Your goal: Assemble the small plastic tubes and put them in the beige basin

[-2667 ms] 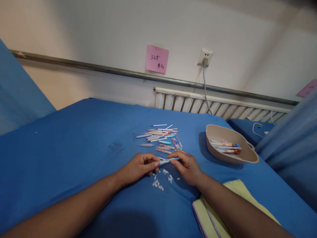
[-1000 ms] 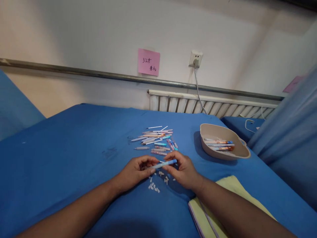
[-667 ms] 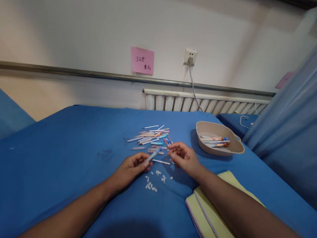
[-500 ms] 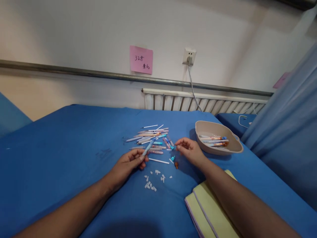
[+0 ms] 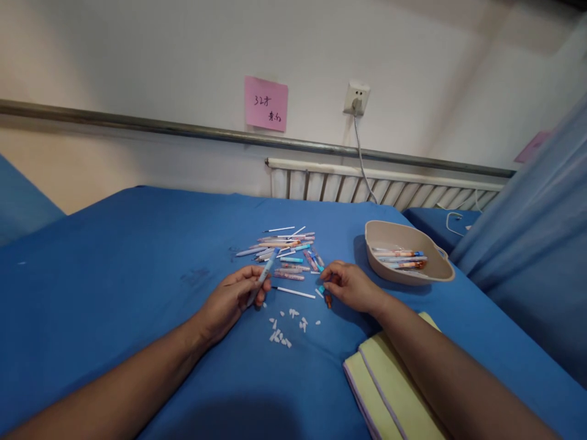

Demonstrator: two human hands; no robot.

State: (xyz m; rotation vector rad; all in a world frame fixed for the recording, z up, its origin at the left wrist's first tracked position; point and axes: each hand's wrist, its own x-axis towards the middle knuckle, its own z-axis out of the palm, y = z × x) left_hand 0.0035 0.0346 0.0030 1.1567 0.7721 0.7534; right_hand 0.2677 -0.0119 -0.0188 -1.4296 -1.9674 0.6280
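Note:
My left hand (image 5: 229,299) is closed around a light blue pen barrel (image 5: 265,275) that points up and away from me. My right hand (image 5: 351,286) rests on the blue cloth with its fingers curled over small pen parts; a blue cap (image 5: 321,288) and a brown piece (image 5: 328,300) lie at its fingertips. A thin white refill (image 5: 293,292) lies between my hands. Beyond them is a pile of pens and refills (image 5: 287,250). Several small white bits (image 5: 287,324) are scattered on the cloth in front of my hands.
A beige oval tray (image 5: 440,275) holding a few pens stands at the right. A yellow notebook (image 5: 389,391) lies under my right forearm. The table is covered with a blue cloth (image 5: 114,293). Behind are a radiator, a wall socket with a cable, and a pink note (image 5: 266,103).
My hands, earlier joined on one pen, have parted. The left keeps the barrel, tilted upward. The right dropped to the cloth by small caps; a white refill now lies between them.

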